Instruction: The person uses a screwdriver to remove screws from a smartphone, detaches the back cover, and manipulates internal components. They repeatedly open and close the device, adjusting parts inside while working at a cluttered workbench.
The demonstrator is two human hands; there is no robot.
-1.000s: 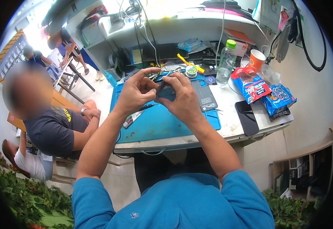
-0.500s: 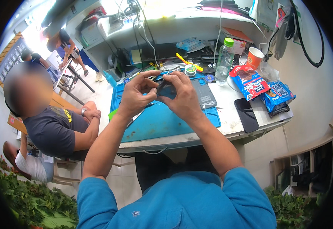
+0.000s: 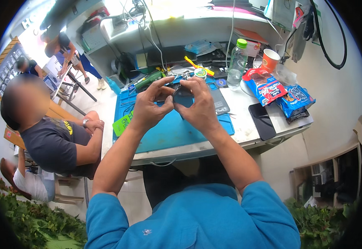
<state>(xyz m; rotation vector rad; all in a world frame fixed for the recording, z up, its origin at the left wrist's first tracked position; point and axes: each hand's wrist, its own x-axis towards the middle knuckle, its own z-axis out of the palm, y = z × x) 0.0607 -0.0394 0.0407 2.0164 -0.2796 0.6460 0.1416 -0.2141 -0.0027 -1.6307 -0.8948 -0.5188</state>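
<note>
My left hand (image 3: 154, 101) and my right hand (image 3: 197, 101) are raised over the blue work mat (image 3: 164, 135), thumbs and fingers bent toward each other. Between their fingertips they pinch a small dark flat piece (image 3: 176, 89), seen nearly edge-on; its exact kind I cannot make out. Beyond my right fingers a dark grey flat panel (image 3: 220, 102) lies on the mat. A bright green card-like piece (image 3: 123, 124) rests by my left forearm. Behind my left hand is a green-handled tool (image 3: 147, 80).
At the right stand a green-capped bottle (image 3: 236, 66) and an orange paper cup (image 3: 269, 60), with a red-blue snack packet (image 3: 264, 86), a blue packet (image 3: 296, 100) and a black phone (image 3: 262, 121) nearer. A seated person (image 3: 60, 141) is close on my left.
The dark piece has turned and now shows a thinner edge between my fingertips. The view has shifted slightly, and more of the green card-like piece shows. Both hands keep their pinch.
</note>
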